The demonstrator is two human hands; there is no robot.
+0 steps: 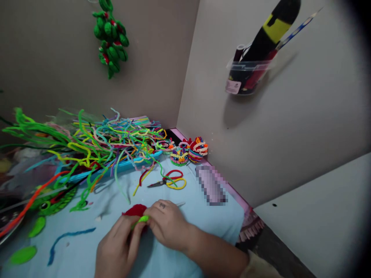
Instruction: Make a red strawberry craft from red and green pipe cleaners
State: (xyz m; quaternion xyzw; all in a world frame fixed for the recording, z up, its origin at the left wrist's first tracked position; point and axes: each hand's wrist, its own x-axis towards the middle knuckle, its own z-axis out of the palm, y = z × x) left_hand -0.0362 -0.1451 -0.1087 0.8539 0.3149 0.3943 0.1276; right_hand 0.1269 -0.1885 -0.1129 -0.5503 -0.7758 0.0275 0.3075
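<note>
Both my hands meet over the cloth near the bottom centre, around a fuzzy red piece [136, 210] with a bright green bit [143, 219] between the fingertips. My left hand [117, 243] is closed, its thumb and fingers pinching the red and green piece. From the other side, my right hand [168, 224] pinches the green end; its fingers partly hide the piece. Just beyond the hands lie scissors [168, 182] with one red and one yellow handle, blades pointing left. A blue pipe cleaner [71, 234] rests left of my left hand.
A blue tray [101, 172] heaped with colourful pipe cleaners [116, 135] stands at the back left. Small multicoloured woven pieces [188, 150] sit in the corner. Green ovals [23, 255] lie at left. A clear cup [246, 79] of tools hangs on the right wall.
</note>
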